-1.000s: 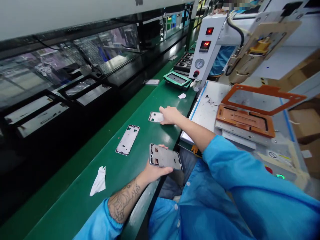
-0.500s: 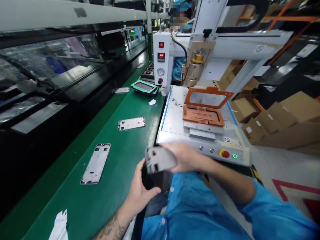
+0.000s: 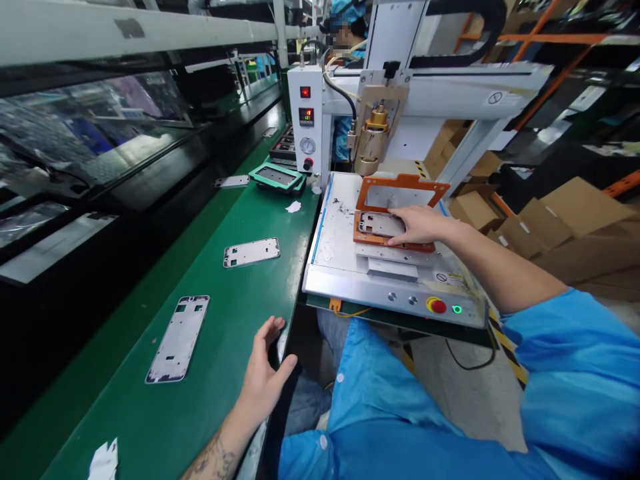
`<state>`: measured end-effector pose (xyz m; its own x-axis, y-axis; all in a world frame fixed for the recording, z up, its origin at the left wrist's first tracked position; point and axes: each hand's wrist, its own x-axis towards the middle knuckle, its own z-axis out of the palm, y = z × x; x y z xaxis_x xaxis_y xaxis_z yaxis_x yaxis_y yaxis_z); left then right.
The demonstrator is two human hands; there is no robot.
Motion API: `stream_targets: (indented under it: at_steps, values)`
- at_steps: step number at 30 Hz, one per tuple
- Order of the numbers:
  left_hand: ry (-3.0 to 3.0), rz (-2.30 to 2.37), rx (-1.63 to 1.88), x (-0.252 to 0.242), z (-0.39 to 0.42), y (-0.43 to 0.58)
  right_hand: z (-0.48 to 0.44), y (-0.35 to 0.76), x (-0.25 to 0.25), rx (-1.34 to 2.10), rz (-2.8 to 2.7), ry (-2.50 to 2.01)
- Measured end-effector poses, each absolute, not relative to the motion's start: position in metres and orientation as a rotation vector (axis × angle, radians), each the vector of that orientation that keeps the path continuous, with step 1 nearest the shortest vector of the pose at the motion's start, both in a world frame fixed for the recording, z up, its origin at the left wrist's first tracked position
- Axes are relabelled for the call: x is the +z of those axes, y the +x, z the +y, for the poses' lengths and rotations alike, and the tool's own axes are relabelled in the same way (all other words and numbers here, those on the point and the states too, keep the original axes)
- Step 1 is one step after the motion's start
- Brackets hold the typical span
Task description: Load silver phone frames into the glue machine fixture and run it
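My right hand point(image 3: 419, 225) lies flat on a silver phone frame point(image 3: 377, 224) that sits in the orange fixture point(image 3: 395, 230) on the white machine bed point(image 3: 340, 247). The fingers are stretched out over the frame's right end. My left hand point(image 3: 265, 373) rests open at the near edge of the green belt point(image 3: 235, 300), holding nothing. Two more silver phone frames lie on the belt, one point(image 3: 179, 338) to the left of my left hand and one point(image 3: 251, 252) farther up.
The orange lid point(image 3: 400, 190) stands hinged open behind the fixture, under the brass dispensing head point(image 3: 371, 137). A red button point(image 3: 439, 306) and green light sit on the machine's front. Green trays point(image 3: 277, 177) lie farther up the belt. Cardboard boxes point(image 3: 575, 213) stand at right. A person stands behind the machine.
My right hand carried the phone frame from in front of me to the orange fixture and set it in. My left hand let go and dropped to the belt's edge.
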<state>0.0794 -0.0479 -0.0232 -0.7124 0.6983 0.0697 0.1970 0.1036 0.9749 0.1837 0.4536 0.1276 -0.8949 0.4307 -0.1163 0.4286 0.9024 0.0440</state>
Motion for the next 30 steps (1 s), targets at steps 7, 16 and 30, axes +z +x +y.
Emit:
stream_targets:
  at_steps: [7, 16, 30]
  values:
    - [0.844, 1.946, 1.72, -0.027, -0.048, 0.079, 0.463, 0.189, 0.12, -0.303, 3.038, 0.578]
    - [0.84, 1.941, 1.726, -0.026, -0.049, 0.081, 0.464, 0.188, 0.124, -0.349, 2.98, 0.665]
    - [0.851, 1.891, 1.801, -0.026, -0.05, 0.078, 0.452, 0.194, 0.16, 0.302, 3.459, 0.88]
